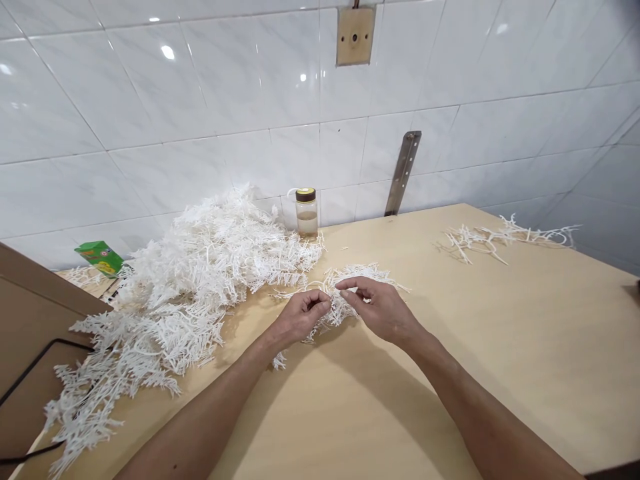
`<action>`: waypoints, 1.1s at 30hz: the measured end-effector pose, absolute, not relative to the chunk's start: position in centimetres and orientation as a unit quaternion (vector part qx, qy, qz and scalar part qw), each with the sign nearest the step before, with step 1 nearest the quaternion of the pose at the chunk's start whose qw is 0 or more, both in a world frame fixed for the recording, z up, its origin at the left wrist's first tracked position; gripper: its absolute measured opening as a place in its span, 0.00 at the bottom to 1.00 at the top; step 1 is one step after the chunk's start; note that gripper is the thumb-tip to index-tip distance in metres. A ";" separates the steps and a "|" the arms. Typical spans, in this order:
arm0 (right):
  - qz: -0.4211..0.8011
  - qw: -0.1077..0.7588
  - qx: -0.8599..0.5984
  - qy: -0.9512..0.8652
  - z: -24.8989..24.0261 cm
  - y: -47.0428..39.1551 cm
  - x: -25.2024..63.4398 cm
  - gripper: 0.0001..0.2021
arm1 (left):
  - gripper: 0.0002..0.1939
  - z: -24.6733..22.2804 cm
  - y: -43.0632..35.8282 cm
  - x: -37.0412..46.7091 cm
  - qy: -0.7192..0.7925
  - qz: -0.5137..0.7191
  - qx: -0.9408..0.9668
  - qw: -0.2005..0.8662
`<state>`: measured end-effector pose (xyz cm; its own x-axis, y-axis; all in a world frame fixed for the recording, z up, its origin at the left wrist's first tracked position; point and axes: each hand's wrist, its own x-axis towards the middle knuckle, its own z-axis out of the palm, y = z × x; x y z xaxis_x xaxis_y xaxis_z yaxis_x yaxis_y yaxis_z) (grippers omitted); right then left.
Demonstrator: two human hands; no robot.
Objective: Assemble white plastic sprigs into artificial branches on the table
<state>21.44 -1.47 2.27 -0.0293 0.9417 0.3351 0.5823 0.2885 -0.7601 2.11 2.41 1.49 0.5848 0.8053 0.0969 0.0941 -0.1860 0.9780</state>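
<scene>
My left hand (304, 316) is closed in a pinch on a white branched sprig (320, 287), which looks like artificial plastic foliage. Its thumb and fingertips hide the exact spot they hold. Just to the right, my right hand (384, 309) hovers with thumb and forefinger apart and nothing visible between them. Its other fingers curl under and are partly hidden. Beneath and behind both hands lies a small cluster of white sprigs (373, 272) on the tabletop.
A large heap of white sprigs (200, 267) covers the table's left side. Behind it stand a drink bottle (307, 213) and a green box (100, 258). Bare branched stems (490, 239) lie at the far right. A metal bracket (403, 173) leans at the tiled wall. A cardboard box (35, 320) borders the left.
</scene>
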 end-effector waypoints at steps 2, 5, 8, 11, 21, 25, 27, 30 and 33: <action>0.220 0.406 -0.548 -0.698 2.2 -1.6 21.0 0.12 | 0.16 1.5 2.4 2.1 0.324 0.318 0.701 0.550; 0.223 0.389 -0.551 -0.704 2.2 -1.7 20.7 0.11 | 0.17 1.5 2.3 2.1 0.327 0.315 0.702 0.549; 0.231 0.381 -0.550 -0.706 2.3 -1.7 20.7 0.09 | 0.18 1.6 2.3 2.2 0.339 0.312 0.697 0.550; 0.220 0.378 -0.549 -0.712 2.4 -1.7 20.6 0.07 | 0.18 1.6 2.3 2.2 0.351 0.310 0.690 0.552; 0.058 0.328 -0.537 -0.775 1.3 -1.9 19.7 0.08 | 0.17 1.7 2.1 2.5 0.377 0.304 0.696 0.530; 0.064 0.333 -0.570 -0.748 1.1 -1.8 18.8 0.07 | 0.16 1.9 2.1 2.4 0.378 0.293 0.728 0.491; 0.100 0.333 -0.601 -0.720 1.0 -1.6 18.7 0.06 | 0.15 1.8 2.2 2.3 0.377 0.292 0.738 0.478; 0.081 0.345 -0.656 -0.666 0.8 -0.9 19.8 0.06 | 0.13 1.4 2.2 2.1 0.363 0.295 0.746 0.474; 0.014 0.371 -0.675 -0.637 1.0 -0.4 21.8 0.05 | 0.13 1.2 2.0 2.2 0.343 0.315 0.738 0.487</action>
<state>21.77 -0.40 0.96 0.1869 0.8714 0.4535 0.8506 0.0874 -0.5185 2.17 2.05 1.18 0.5654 0.8144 0.1307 0.1999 -0.2891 0.9362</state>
